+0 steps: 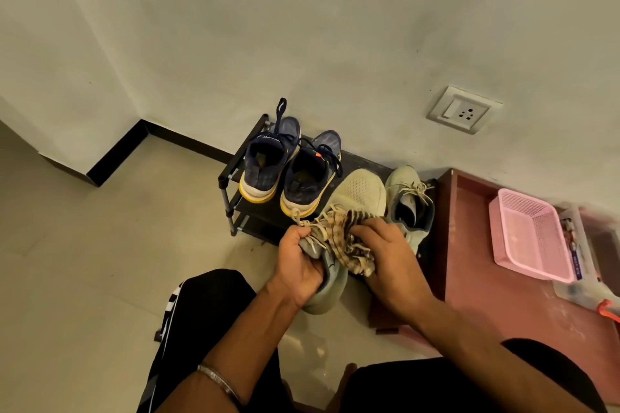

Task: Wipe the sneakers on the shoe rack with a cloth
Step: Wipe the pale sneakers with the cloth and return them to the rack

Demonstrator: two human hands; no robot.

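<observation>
The left hand (299, 265) grips a pale sneaker (352, 208) at its collar and tongue, fingers curled round the edge with the laces bunched against them. The sneaker is held off the rack, heel toward the person and toe pointing at the wall, its knit toe lying over the rack's front edge. The right hand (391, 256) presses a striped cloth (349, 245) onto the sneaker's lace area, fingers curled over the crumpled fabric; a loose end of the cloth hangs down between the two hands.

Just right of the held sneaker, its mate (407, 199) sits on the rack (231, 174), toe to the wall, laces loose. On the rack's left half stands a pair of navy sneakers (288, 166) with yellow-edged soles, side by side, heels toward the person. The rack is black, with a lower shelf showing at its left corner, and stands against the wall.

A reddish-brown table (469, 245) is just right of the rack, bearing a pink basket (530, 235) and, beside it, a clear box (577, 245) of small items. A wall socket (464, 110) is above the table. The person's knees, in black trousers, fill the bottom edge, and a bangle (218, 380) circles the left wrist.
</observation>
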